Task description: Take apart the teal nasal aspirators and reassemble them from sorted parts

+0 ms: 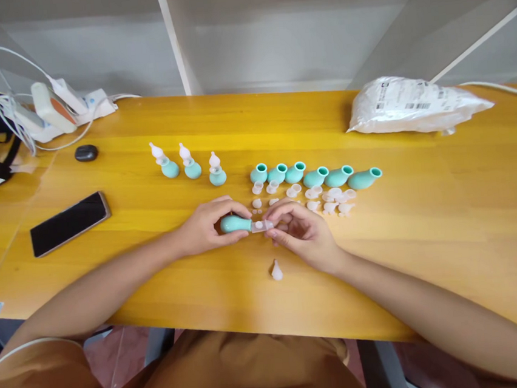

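My left hand (211,225) is closed round a teal rubber squeeze bulb (236,223), which lies sideways with its neck to the right. A clear plastic connector (258,226) sits at the bulb's neck. My right hand (301,229) pinches the connector's far end between thumb and fingers. Below them, a loose translucent nozzle tip (277,270) rests on the table. Past my right hand stands a row of teal bulbs (316,177) with open necks, and in front of it lie clear connectors (293,190) and small tips (330,208), some hidden behind the hand.
Three bulbs with tips fitted (190,166) stand at the back left. A phone (70,223), a black case (85,152) and a power strip with cables (94,106) are on the left. At the back right lies a plastic bag (414,106).
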Demonstrator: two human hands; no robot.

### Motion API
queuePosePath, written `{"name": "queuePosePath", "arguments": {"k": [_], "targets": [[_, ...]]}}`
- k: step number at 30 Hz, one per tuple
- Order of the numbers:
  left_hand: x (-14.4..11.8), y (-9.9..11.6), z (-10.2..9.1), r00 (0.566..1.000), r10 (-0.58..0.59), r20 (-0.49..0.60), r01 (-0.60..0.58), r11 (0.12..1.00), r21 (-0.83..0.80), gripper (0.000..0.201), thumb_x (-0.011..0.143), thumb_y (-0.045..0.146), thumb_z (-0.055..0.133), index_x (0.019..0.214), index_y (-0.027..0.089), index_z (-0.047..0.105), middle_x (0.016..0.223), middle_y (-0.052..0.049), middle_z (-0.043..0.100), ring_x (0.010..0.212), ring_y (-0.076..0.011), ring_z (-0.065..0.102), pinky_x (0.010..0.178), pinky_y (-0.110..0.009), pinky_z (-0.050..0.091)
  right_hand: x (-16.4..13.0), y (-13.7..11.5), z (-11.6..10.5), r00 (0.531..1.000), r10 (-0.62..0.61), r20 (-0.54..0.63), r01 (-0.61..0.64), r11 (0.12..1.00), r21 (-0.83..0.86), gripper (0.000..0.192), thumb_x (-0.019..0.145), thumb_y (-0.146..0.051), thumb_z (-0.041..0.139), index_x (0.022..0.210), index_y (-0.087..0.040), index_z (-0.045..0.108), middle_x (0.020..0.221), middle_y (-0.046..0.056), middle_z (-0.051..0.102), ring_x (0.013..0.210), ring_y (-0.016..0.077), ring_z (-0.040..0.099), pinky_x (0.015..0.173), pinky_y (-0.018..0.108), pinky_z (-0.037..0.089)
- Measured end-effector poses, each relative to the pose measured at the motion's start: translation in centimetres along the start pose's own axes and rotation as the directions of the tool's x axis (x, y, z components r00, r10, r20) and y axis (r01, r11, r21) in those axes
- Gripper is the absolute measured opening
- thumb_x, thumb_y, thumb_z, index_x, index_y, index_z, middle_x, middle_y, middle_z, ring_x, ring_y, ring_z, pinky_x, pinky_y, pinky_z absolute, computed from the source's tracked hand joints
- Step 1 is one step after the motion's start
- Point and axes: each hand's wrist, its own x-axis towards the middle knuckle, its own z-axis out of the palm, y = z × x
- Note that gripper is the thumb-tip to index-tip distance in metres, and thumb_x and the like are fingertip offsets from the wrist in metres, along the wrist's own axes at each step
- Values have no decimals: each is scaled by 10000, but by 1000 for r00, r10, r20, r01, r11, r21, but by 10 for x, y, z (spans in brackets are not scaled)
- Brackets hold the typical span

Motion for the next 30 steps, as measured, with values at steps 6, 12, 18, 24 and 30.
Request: {"name": "queuePosePath", "arguments": {"k": [6,12,18,24,30], "targets": [[-1,-1,0,999,25,21,-25,1000,-18,202,990,308,805,1171,235,748,1070,-52,788,983,-208,725,902,-332,562,0,4,1,999,-27,36,31,992,-119,182,1037,-342,818,1189,-299,729,1153,60,639,993,211,726,786,338,688],[0,0,-1,998,21,56,-19,999,-42,206,1004,351,799,1162,231,744,1072,-61,789,979,-211,708,906,-344,548,-3,-1,3,944,-317,92,309,751,-584,206,1068,-179,736,1241,-286,759,1150,91,667,1075,262,687,888,426,641],[1,1,-1,998,-14,67,15,1000,-15,205,1004,344,786,1166,230,733,1090,-59,779,1007,-216,713,928,-347,543,-2,-4,1,925,-379,16,296,695,-656,229,1058,-167,743,1247,-295,761,986,46,593,902,234,633,781,388,591],[2,3,-1,994,-45,99,43,999,24,212,1015,346,769,1187,232,721,1126,-57,769,1022,-220,712,962,-355,536,-2,3,-3,977,-195,-91,125,859,-497,145,1083,-286,726,1216,-277,671,1044,44,696,751,184,617,669,342,534],[2,3,-1,989,-40,144,34,999,42,221,1028,329,749,1220,229,707,1146,-63,768,1028,-221,711,963,-349,533,-8,3,-2,995,-97,8,92,914,-395,151,1092,-302,705,1209,-279,612,912,1,686,690,166,621,597,297,510]]}}
